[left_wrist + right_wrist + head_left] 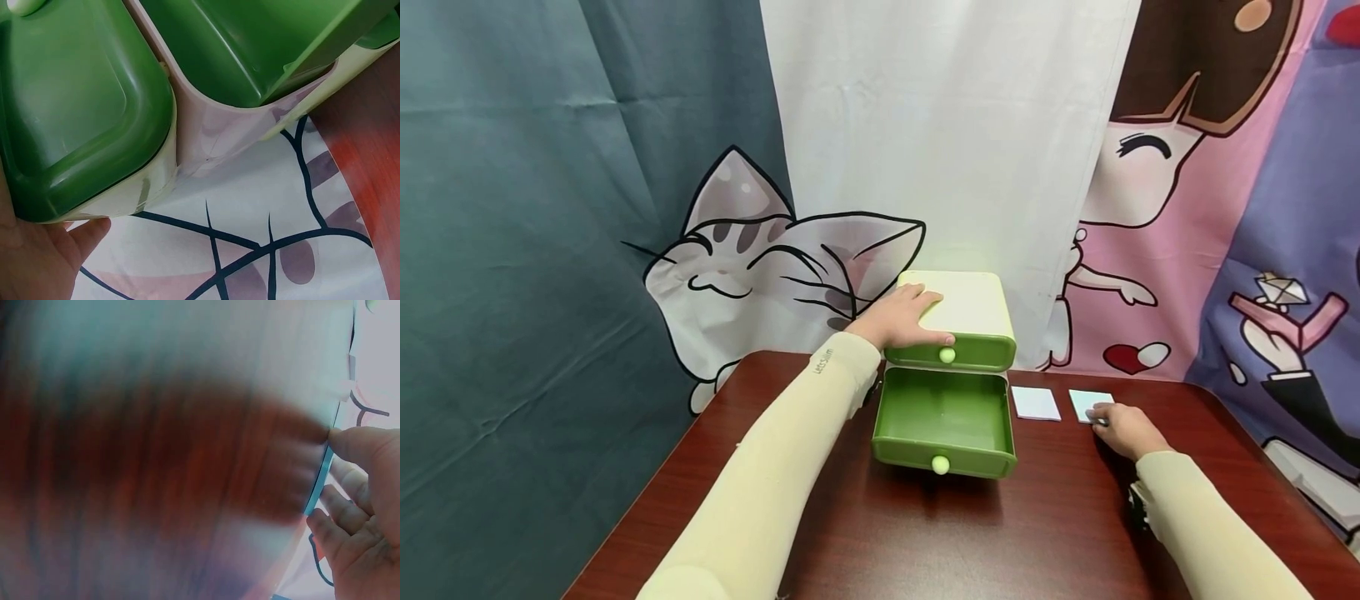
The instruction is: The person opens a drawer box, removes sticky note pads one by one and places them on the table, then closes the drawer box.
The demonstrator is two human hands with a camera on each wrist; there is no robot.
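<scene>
A small two-drawer cabinet (973, 300) with a cream top and green drawers stands at the back of the table. Its lower drawer (943, 408) is pulled out, and nothing shows inside. My left hand (910, 318) rests on the cabinet's top left side, fingers spread over the top and thumb near the upper drawer's front (981, 352). On the right, a pale blue sticky note pad (1081, 400) lies on the table. My right hand (1126, 429) pinches its near right edge; the right wrist view shows thumb and fingers (345, 515) at the pad's thin teal side.
A white sticky note pad (1036, 403) lies between the cabinet and the blue pad. The dark red table (1045, 533) ends near a cartoon-printed curtain (955, 150) behind it. Round pale knobs (941, 465) stick out from the drawer fronts.
</scene>
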